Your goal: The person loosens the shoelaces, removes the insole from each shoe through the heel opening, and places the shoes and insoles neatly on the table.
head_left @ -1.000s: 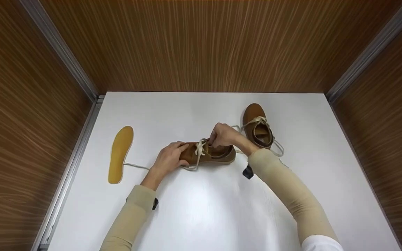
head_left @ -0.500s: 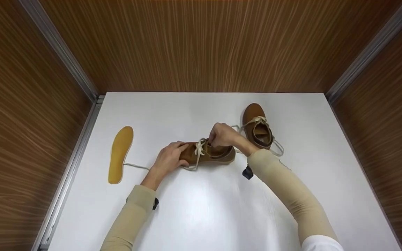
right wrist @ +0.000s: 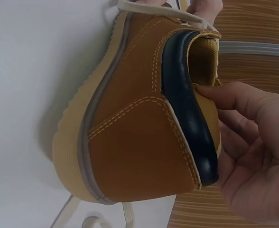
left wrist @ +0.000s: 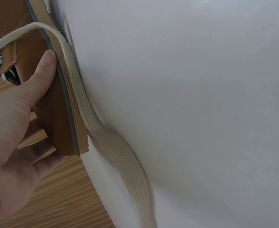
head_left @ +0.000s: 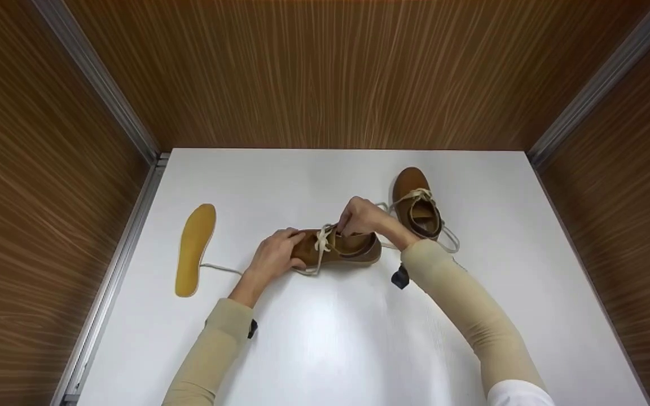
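Observation:
A brown lace-up shoe [head_left: 333,248] lies on the white table, toe to the left, cream lace tied over its tongue. My left hand [head_left: 273,256] grips its toe end, thumb along the near side, as the left wrist view shows. My right hand [head_left: 359,217] is curled at the opening with its thumb tip inside. In the right wrist view the thumb touches a smooth tan insole [right wrist: 208,114] that shows above the dark padded collar [right wrist: 184,95]; the other fingers of that hand are partly hidden behind it.
A second brown shoe [head_left: 412,186] stands behind my right wrist, its lace trailing on the table. A loose yellow insole [head_left: 195,248] lies at the left, beside a lace end [head_left: 220,268]. Wood-grain panels [head_left: 325,73] enclose the table's back and sides.
My right hand has risen very slightly at the opening, and more of the tan surface shows inside the shoe. The left hand keeps its place on the toe.

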A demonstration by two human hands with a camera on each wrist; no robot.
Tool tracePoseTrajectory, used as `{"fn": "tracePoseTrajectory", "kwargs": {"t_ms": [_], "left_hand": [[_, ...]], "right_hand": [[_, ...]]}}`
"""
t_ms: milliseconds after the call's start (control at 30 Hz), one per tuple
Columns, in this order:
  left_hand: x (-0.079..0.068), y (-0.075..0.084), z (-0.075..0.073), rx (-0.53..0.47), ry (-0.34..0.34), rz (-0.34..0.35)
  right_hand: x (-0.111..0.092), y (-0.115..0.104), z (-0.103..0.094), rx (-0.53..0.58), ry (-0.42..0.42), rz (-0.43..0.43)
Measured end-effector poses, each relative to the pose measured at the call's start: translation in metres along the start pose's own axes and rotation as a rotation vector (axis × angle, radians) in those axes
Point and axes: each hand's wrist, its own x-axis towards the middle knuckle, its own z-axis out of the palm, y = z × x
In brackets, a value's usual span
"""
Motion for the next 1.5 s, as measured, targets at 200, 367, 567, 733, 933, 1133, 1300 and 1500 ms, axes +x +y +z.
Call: {"fn": "tracePoseTrajectory", "kwargs": {"t_ms": [200,367,567,733,933,1133,1300,1500], "left_hand": [[-0.001,0.002,-0.002,-0.012,-0.018,-0.011],[0.001,0.003,-0.003,-0.016,-0.05,-0.031],[0.005,0.006,-0.004,-0.048,-0.086,-0.065],[0.006,0.006,-0.004,-0.055,-0.104,-0.077],[0.006,0.004,-0.004,-0.06,-0.088,-0.052],[0.006,0.004,-0.004,-0.069,-0.078,-0.049],[0.006,0.004,-0.005,-0.075,-0.089,-0.057],[0.007,0.004,-0.006,-0.067,-0.105,-0.06]], "right_hand": [[0.0,-0.001,0.0,0.029,-0.006,-0.009],[-0.002,0.002,0.0,0.06,-0.015,-0.022],[-0.004,0.004,-0.003,0.084,-0.024,-0.017],[-0.004,0.005,-0.005,0.138,-0.058,0.001],[-0.003,0.001,-0.007,0.169,-0.087,0.009],[-0.005,-0.004,-0.009,0.151,-0.076,0.008],[-0.006,-0.006,-0.011,0.142,-0.071,0.019],[-0.006,-0.007,-0.012,0.144,-0.08,0.026]]}}
